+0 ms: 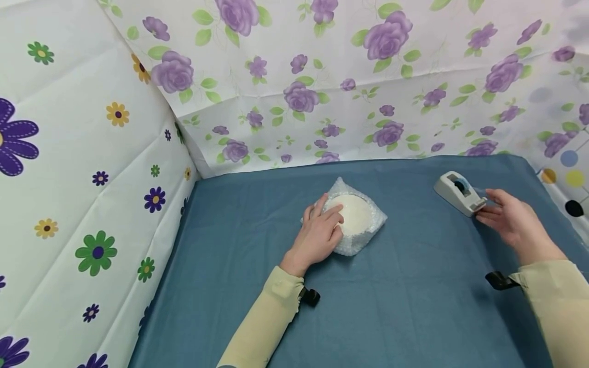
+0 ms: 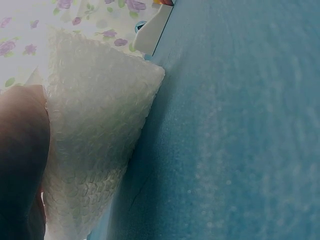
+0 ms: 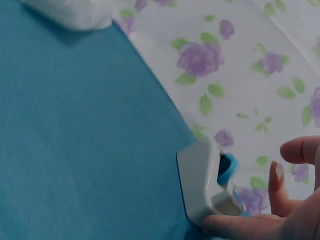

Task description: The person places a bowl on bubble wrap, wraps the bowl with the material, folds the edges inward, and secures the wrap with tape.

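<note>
Bubble wrap (image 1: 352, 245) is folded up around a round, cream-coloured object (image 1: 356, 214) on the blue cloth; its exact kind is hidden by the wrap. My left hand (image 1: 315, 232) rests on top of this bundle, fingers spread over the wrap and the round face. From the left wrist view, the wrap (image 2: 100, 110) stands up beside the hand. On the right, my right hand (image 1: 517, 222) touches the front end of a white tape dispenser (image 1: 453, 191) with a lower finger. Its thumb and another finger are apart in the right wrist view. The dispenser holds a blue-cored roll.
A blue cloth (image 1: 391, 306) covers the table. White flowered sheets stand as walls at the back (image 1: 276, 66) and left (image 1: 69, 204), with another at the right edge. A black strap device (image 1: 310, 296) sits on each wrist.
</note>
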{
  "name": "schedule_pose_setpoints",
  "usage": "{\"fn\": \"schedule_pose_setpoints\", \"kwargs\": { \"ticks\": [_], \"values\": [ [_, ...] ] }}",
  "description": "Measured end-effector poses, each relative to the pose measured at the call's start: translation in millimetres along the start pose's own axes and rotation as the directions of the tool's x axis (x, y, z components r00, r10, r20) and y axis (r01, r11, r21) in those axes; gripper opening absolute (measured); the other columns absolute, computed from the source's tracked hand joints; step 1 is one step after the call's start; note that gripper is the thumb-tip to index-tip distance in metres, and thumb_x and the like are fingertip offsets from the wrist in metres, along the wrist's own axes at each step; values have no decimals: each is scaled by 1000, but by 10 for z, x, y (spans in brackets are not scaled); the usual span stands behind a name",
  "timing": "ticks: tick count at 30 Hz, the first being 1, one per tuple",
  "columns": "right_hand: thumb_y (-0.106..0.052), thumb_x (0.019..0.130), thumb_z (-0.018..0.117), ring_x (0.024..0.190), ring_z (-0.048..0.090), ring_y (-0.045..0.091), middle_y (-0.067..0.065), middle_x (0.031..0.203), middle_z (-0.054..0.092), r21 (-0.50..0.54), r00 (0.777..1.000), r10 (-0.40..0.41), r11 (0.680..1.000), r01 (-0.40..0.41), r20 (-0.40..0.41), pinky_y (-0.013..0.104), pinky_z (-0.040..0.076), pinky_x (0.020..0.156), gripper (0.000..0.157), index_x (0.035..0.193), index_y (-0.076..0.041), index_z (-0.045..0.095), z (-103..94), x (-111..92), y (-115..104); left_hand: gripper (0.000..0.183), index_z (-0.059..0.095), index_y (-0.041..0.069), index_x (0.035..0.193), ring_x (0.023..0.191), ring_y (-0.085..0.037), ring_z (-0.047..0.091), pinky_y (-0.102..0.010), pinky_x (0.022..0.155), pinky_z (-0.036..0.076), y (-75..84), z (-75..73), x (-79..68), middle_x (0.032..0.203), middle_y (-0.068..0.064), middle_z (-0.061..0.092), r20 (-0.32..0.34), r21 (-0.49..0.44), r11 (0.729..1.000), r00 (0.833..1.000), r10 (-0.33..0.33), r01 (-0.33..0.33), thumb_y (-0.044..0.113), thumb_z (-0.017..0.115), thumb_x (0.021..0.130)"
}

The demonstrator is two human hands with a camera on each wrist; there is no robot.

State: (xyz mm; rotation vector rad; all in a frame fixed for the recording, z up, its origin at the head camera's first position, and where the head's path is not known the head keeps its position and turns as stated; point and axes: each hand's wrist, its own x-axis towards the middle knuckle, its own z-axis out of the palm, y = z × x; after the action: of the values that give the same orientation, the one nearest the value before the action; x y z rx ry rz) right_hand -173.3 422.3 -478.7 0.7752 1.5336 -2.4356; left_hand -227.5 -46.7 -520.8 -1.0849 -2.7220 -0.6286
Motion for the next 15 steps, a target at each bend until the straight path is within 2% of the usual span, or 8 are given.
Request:
{"fn": "schedule_pose_setpoints", "kwargs": {
  "ticks": [2,4,5,6,8,10,12,15],
  "values": [
    [-38,107,66,87,73,7,2,128,68,-70,1000,-23,997,22,-16,28,62,83,99,172,-16,-6,-34,11,24,33,71,17,113,165,-31,11,-58,123,24,-4,6,2,162,-3,53,2,3,1000,1000,0,0,17,38,112],
    [-39,105,69,83,75,7,-3,103,76,-124,999,-42,991,39,-21,28,63,81,103,171,-10,-6,-78,23,41,34,72,18,113,165,-31,11,-57,123,24,-11,15,5,162,-2,52,5,9,1000,1000,-1,1,18,38,112],
    [-38,105,70,83,76,8,-11,89,74,-141,998,-52,989,48,-24,29,63,79,104,170,-7,-5,-105,31,49,34,72,18,113,165,-30,11,-57,123,24,-12,15,5,162,-2,52,6,12,1000,1000,-2,1,18,38,112],
    [-37,105,70,85,77,8,-10,89,75,-148,998,-56,988,52,-20,29,64,80,100,172,-11,1,-134,36,54,34,72,18,113,165,-30,11,-57,123,25,-14,17,6,162,-1,52,6,12,1000,1000,-2,2,18,38,112],
    [-34,106,69,88,78,10,-7,90,78,-135,998,-65,989,63,-8,31,64,81,76,168,-19,28,-192,49,64,34,72,18,113,165,-30,11,-56,123,25,-15,17,5,163,-1,52,8,12,1000,1000,-3,2,18,39,112],
    [-31,108,66,91,79,12,-4,93,79,-98,998,-62,993,63,11,33,64,84,40,146,-23,57,-244,61,70,34,72,18,113,165,-30,11,-56,123,25,-15,19,4,163,-1,52,7,11,1000,1000,-3,3,17,39,112],
    [-27,109,64,93,79,16,0,95,79,-32,999,-43,999,44,27,36,64,86,12,119,-20,66,-294,70,70,34,72,18,113,165,-30,11,-56,123,25,-16,20,3,163,-1,51,7,11,1000,1000,-3,3,17,39,112],
    [-23,111,61,94,79,20,5,96,79,50,999,-1,999,-1,35,39,64,88,10,112,-16,67,-343,71,65,34,72,19,113,165,-30,12,-56,123,25,-16,24,2,163,-1,51,8,13,1000,1000,-3,3,17,39,112]
  ]
}}
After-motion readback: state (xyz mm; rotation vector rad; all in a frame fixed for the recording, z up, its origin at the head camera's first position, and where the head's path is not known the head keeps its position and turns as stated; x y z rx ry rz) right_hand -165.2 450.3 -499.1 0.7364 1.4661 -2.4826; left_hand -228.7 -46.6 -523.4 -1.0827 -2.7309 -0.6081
